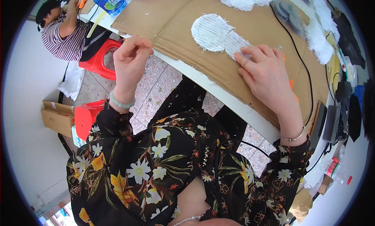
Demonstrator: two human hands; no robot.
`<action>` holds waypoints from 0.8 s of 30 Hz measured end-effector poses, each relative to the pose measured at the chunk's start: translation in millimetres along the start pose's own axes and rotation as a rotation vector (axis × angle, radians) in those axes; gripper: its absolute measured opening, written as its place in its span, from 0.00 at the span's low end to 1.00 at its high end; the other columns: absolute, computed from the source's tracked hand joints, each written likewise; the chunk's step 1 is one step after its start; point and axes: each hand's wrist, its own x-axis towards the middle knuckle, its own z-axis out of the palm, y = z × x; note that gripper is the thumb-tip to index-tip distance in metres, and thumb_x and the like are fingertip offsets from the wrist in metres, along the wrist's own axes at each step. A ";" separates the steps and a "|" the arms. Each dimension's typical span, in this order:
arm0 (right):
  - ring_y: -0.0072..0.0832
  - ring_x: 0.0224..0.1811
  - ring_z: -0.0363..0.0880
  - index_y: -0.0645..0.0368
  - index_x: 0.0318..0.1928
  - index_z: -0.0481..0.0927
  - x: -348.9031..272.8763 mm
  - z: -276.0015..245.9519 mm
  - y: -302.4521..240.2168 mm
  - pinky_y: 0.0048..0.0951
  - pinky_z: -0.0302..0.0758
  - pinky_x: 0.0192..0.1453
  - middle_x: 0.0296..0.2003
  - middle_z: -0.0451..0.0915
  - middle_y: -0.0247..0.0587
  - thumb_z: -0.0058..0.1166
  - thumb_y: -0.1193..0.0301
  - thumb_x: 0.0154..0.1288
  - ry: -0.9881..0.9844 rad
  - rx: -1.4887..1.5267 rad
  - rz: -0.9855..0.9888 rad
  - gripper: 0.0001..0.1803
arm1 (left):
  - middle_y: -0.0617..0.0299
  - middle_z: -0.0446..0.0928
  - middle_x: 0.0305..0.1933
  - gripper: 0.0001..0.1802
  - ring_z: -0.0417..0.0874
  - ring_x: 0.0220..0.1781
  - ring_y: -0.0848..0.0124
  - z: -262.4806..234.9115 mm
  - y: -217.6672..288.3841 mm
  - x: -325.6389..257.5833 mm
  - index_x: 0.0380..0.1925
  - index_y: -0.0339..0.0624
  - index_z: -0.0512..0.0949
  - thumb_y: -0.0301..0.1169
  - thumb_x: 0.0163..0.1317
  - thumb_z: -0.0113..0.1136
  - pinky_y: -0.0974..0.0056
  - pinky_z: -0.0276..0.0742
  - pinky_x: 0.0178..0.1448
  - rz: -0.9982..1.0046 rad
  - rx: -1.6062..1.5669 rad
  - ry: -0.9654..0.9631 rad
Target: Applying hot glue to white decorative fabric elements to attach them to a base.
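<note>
Right hand (269, 75) half-curled over white pad (218, 36) (gripping? can't tell) | left hand (130, 63) pinched, nothing showing, left of pad | press lightly, ideally

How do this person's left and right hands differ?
The left hand is raised in the air, while the right hand touches the narrow end of the white fabric piece. The left hand curls inward; the right hand stretches forward. The left hand has a beaded bracelet, the right hand a thin bangle. Both are gloveless.
</note>
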 end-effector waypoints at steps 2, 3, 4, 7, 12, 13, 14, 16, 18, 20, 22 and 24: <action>0.36 0.50 0.74 0.53 0.48 0.82 -0.1 -0.2 0.4 0.42 0.67 0.57 0.46 0.79 0.35 0.59 0.70 0.58 -0.002 0.014 -0.001 0.15 | 0.66 0.76 0.30 0.10 0.75 0.30 0.81 9.4 5.9 4.0 0.39 0.34 0.79 0.14 0.60 0.53 0.76 0.70 0.37 -0.023 -0.052 0.016; 0.36 0.50 0.74 0.53 0.48 0.82 -0.2 -0.7 0.3 0.42 0.67 0.57 0.46 0.79 0.35 0.59 0.70 0.58 0.000 0.011 0.001 0.15 | 0.64 0.78 0.32 0.10 0.77 0.31 0.79 14.6 13.4 9.9 0.40 0.35 0.79 0.15 0.60 0.55 0.74 0.72 0.37 -0.034 0.036 -0.036; 0.36 0.50 0.74 0.53 0.48 0.82 -1.0 -1.1 0.3 0.42 0.67 0.58 0.47 0.79 0.35 0.59 0.70 0.58 -0.005 0.005 0.003 0.15 | 0.61 0.80 0.35 0.11 0.80 0.31 0.76 21.7 18.7 15.5 0.42 0.36 0.80 0.17 0.60 0.57 0.73 0.73 0.37 -0.044 0.119 -0.091; 0.36 0.50 0.74 0.54 0.48 0.82 -1.0 -0.9 1.6 0.41 0.67 0.58 0.47 0.79 0.35 0.59 0.70 0.58 -0.003 -0.008 -0.001 0.15 | 0.56 0.82 0.42 0.14 0.84 0.39 0.65 50.4 26.5 34.8 0.46 0.39 0.79 0.21 0.59 0.60 0.66 0.78 0.43 0.422 0.371 -0.319; 0.35 0.50 0.74 0.54 0.47 0.82 1.6 2.2 3.0 0.41 0.66 0.57 0.47 0.79 0.34 0.59 0.69 0.58 0.013 -0.013 -0.005 0.15 | 0.54 0.81 0.48 0.19 0.81 0.53 0.56 85.2 17.5 42.6 0.50 0.42 0.77 0.30 0.57 0.63 0.57 0.77 0.54 0.660 0.562 -0.463; 0.35 0.50 0.74 0.54 0.48 0.81 2.1 2.2 3.5 0.41 0.66 0.57 0.46 0.79 0.35 0.59 0.70 0.58 0.002 -0.004 -0.005 0.16 | 0.55 0.81 0.47 0.20 0.79 0.55 0.56 87.5 12.4 42.3 0.50 0.42 0.77 0.32 0.57 0.64 0.56 0.76 0.56 0.688 0.624 -0.490; 0.35 0.50 0.74 0.54 0.49 0.81 3.0 1.7 4.1 0.40 0.66 0.57 0.46 0.80 0.36 0.58 0.70 0.58 -0.011 0.006 -0.006 0.17 | 0.55 0.81 0.47 0.20 0.79 0.55 0.56 87.4 8.6 41.6 0.50 0.42 0.77 0.32 0.57 0.64 0.56 0.76 0.56 0.691 0.619 -0.490; 0.36 0.50 0.74 0.55 0.52 0.79 5.3 -1.1 6.5 0.40 0.67 0.57 0.46 0.80 0.37 0.57 0.71 0.59 0.020 0.020 0.015 0.19 | 0.55 0.81 0.48 0.20 0.79 0.56 0.58 86.2 3.1 40.3 0.50 0.42 0.76 0.34 0.57 0.63 0.56 0.75 0.57 0.626 0.690 -0.576; 0.37 0.50 0.74 0.55 0.55 0.78 9.6 -6.4 9.7 0.40 0.67 0.57 0.46 0.80 0.37 0.56 0.72 0.60 0.048 0.034 0.031 0.21 | 0.56 0.81 0.47 0.20 0.79 0.55 0.58 86.7 1.4 40.2 0.50 0.41 0.76 0.34 0.58 0.63 0.57 0.75 0.57 0.648 0.672 -0.570; 0.41 0.51 0.73 0.56 0.62 0.72 16.8 -10.6 15.0 0.40 0.68 0.58 0.48 0.80 0.39 0.52 0.75 0.61 0.053 0.069 0.076 0.26 | 0.56 0.81 0.47 0.19 0.79 0.54 0.59 89.0 -3.2 38.8 0.49 0.41 0.76 0.33 0.58 0.62 0.57 0.74 0.57 0.658 0.652 -0.566; 0.42 0.52 0.72 0.56 0.64 0.69 36.9 -13.8 19.2 0.40 0.68 0.60 0.49 0.80 0.40 0.49 0.76 0.62 0.057 0.152 0.053 0.28 | 0.57 0.80 0.47 0.17 0.80 0.52 0.59 87.0 2.6 40.0 0.48 0.42 0.75 0.33 0.59 0.62 0.57 0.73 0.58 0.688 0.680 -0.552; 0.43 0.54 0.72 0.56 0.66 0.67 62.6 -9.3 23.5 0.40 0.67 0.61 0.51 0.79 0.40 0.47 0.76 0.62 0.058 0.230 0.023 0.30 | 0.57 0.80 0.47 0.17 0.80 0.51 0.59 79.9 7.3 38.6 0.48 0.42 0.75 0.33 0.59 0.61 0.57 0.73 0.58 0.699 0.696 -0.521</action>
